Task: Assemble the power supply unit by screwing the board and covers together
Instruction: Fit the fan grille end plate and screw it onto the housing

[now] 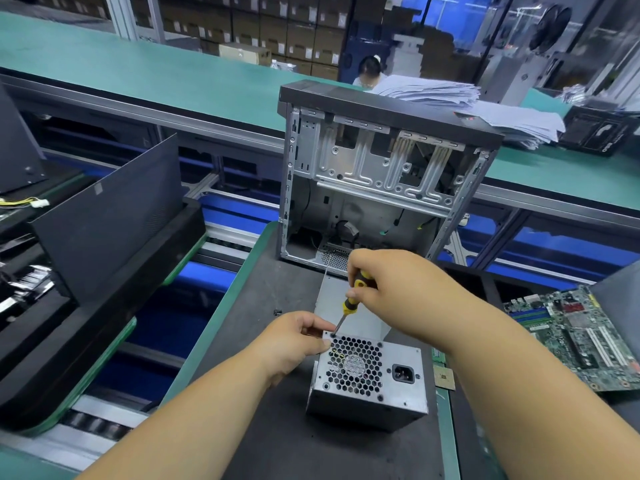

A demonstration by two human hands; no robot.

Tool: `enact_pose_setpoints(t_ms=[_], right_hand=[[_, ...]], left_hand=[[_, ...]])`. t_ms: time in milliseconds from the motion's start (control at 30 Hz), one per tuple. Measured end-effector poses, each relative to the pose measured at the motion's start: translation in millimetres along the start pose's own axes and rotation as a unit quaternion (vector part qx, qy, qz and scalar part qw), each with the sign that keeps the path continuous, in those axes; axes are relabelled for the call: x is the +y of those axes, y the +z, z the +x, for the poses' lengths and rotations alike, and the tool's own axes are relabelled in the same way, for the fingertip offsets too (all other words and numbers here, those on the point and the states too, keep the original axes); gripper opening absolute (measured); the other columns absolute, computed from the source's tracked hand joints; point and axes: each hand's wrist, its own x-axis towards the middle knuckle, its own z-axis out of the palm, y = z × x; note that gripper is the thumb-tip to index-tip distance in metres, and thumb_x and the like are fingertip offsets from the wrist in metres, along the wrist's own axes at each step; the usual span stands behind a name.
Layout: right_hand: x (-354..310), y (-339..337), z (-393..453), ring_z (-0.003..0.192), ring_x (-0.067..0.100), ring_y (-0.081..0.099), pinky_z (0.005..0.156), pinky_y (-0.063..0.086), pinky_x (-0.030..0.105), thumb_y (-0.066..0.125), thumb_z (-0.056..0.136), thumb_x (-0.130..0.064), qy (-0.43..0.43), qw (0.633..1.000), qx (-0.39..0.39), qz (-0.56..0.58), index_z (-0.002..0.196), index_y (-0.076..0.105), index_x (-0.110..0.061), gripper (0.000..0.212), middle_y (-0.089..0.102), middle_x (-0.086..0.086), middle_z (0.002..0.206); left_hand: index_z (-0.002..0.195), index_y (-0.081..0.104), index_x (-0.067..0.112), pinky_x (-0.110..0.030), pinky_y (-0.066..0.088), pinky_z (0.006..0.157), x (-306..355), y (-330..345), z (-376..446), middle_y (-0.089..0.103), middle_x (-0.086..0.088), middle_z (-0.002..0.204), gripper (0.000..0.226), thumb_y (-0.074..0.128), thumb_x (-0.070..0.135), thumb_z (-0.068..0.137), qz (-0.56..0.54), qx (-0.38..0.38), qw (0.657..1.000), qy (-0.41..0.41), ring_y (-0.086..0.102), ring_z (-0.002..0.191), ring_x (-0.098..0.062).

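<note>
- The power supply [369, 375] sits on the dark worktop [277, 427] near the viewer, its honeycomb fan grille and power socket [403, 373] facing up and toward us.
- The left hand [294, 344] pinches the top-left corner of the grille face, its grip closed on the metal edge to steady the box.
- The right hand [391, 289] has its grip wrapped round the yellow-and-black handle of a screwdriver [349, 301], whose tip rests on the screw at that same corner.
- To do this step well, I judge the shaft should stay in line with the screw, pressed down firmly while turning, with the left fingers clear of the tip so a slip does no harm.
- Screws already show at the other three grille corners, so this corner looks like the last on this face.
- A few small dark bits, perhaps spare screws [277, 312], lie just left of the hands.
- A green circuit board [588, 334] lies at the right, well apart from the box.
- Farther off stands an open computer case [381, 174], and behind it a stack of papers [450, 95].
- No brand or label can be read on the power supply; pale lettering on a black box at far right is too blurred to make out.
</note>
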Motion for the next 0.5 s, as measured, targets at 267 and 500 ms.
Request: enact_pose_setpoints(t_ms=[267, 500], right_hand=[[-8.6, 9.8, 11.5, 0.057, 0.011, 0.038, 0.046, 0.025, 0.029, 0.046, 0.096, -0.056, 0.082, 0.988, 0.048, -0.118, 0.069, 0.031, -0.025, 0.044, 0.045, -0.005, 0.066], [-7.0, 13.4, 9.2, 0.067, 0.017, 0.053, 0.058, 0.045, 0.036, 0.05, 0.098, -0.039, 0.033, 0.998, 0.012, 0.045, 0.087, 0.042, -0.025, 0.019, 0.06, -0.003, 0.078]], left_hand=[[0.092, 0.074, 0.024, -0.013, 0.048, 0.072, -1.2, -0.8, 0.7, 0.065, 0.0, 0.09, 0.026, 0.074, 0.001, 0.081, 0.018, 0.003, 1.0, 0.01, 0.062, 0.081, -0.005], [0.093, 0.074, 0.022, -0.012, 0.048, 0.07, -1.4, -1.6, 1.0, 0.065, 0.001, 0.088, 0.025, 0.074, 0.001, 0.081, 0.015, 0.0, 1.0, 0.01, 0.062, 0.077, -0.002]])
